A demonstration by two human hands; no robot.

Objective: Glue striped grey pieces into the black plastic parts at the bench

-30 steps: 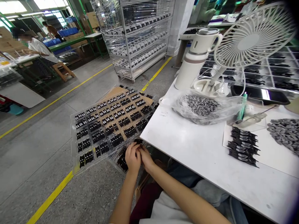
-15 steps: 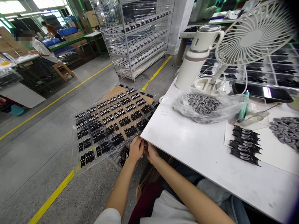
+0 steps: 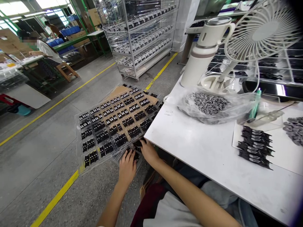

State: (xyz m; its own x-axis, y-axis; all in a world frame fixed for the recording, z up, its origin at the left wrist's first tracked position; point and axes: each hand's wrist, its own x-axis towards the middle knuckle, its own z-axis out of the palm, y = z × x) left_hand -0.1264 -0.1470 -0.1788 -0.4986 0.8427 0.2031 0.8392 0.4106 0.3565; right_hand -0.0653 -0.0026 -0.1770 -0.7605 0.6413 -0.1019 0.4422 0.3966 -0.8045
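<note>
Left hand [image 3: 127,167] is spread, fingers apart and pointing forward; the right hand [image 3: 149,152] is bent close beside it, fingertips half hidden, so from where I stand I cannot tell whether it pinches anything. Largest in sight is the plastic-wrapped rack [image 3: 130,41], well apart from both. The white table [image 3: 194,145] matters more: its corner is just beside the right hand, and I would keep the knuckles clear of that edge. Past the hands lies a broad clear tray [image 3: 95,138] divided into compartments, cardboard [image 3: 118,92] showing beneath some of it, with dark pieces [image 3: 121,140] in neat rows; a careless drag across it could disturb them. Just beside it, on the near side, is a second tray [image 3: 140,161], mostly covered by the hands. On the tabletop, a bag of grey pieces [image 3: 210,104] and a row of black parts [image 3: 255,146] lie well apart from the fingers. Smallest are the black pieces [image 3: 137,156] in that second tray, around and between the hands. They look light and spiky, so a gentle touch should serve best: steady the neighbours without pressing, and grip by the middle rather than the points.
</note>
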